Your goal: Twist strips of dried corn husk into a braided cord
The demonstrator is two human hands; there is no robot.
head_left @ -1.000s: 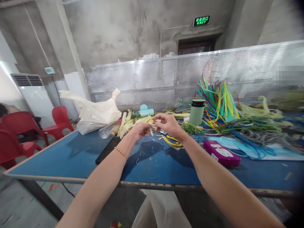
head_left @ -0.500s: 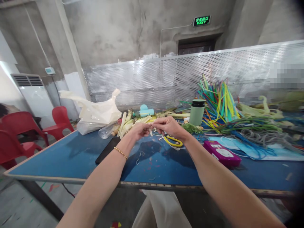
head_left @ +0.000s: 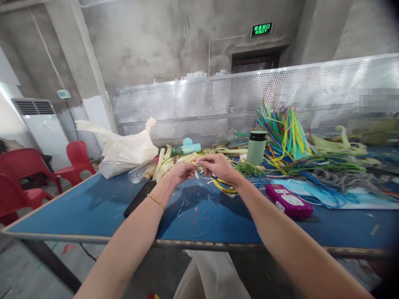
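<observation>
Above the blue table (head_left: 102, 207), my left hand (head_left: 182, 172) is closed in a pinch, a gold beaded bracelet on its wrist. My right hand (head_left: 220, 168) meets it from the right, thumb and fingers pressed together. Between the fingertips is a small pale strip (head_left: 196, 175), its end hanging down; its exact kind is too small to tell. Behind the hands lie pale husk-like leaves (head_left: 163, 164). Under my right wrist is a yellow looped thing (head_left: 222, 187), partly hidden by the hand.
A white plastic bag (head_left: 127, 149) and clear bottle (head_left: 139, 173) are at left, near a black flat object (head_left: 139, 199). To the right are a green jar (head_left: 257, 148), a purple box (head_left: 288, 201), colourful pipe-cleaner-like stems (head_left: 288, 133) and grey coils (head_left: 330, 178). Red chairs (head_left: 77, 160) stand left.
My right hand has turned slightly and its wrist now covers more of the yellow looped thing. Both hands stay together at the pale strip. The whole view has shifted slightly.
</observation>
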